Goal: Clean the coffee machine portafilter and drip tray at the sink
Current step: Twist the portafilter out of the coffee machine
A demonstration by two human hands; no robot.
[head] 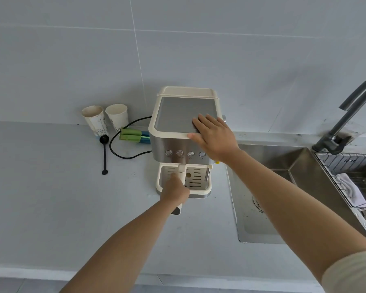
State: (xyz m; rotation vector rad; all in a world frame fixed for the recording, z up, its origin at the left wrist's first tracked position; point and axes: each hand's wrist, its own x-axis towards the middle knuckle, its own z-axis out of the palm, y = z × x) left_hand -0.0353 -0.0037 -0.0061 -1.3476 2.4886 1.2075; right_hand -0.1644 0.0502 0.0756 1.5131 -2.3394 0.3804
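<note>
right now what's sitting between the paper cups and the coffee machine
In the head view, a green-and-blue brush-like tool and a loop of black power cord lie between the paper cups and the coffee machine.

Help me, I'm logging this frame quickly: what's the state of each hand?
Left hand: closed around the portafilter handle.
Right hand: open, pressing flat on top of the coffee machine.

**Soft, even light and strong wide-angle bending**

You have bright, diffuse light and no hard glare. The coffee machine (184, 132) throws only a faint, soft shadow on the wall (135, 60) behind it. The steel sink (262, 166) reflects dully. Straight lines bend near the edges and your arms (294, 197) look stretched. The middle is sharp and the corners are a little soft.
</note>
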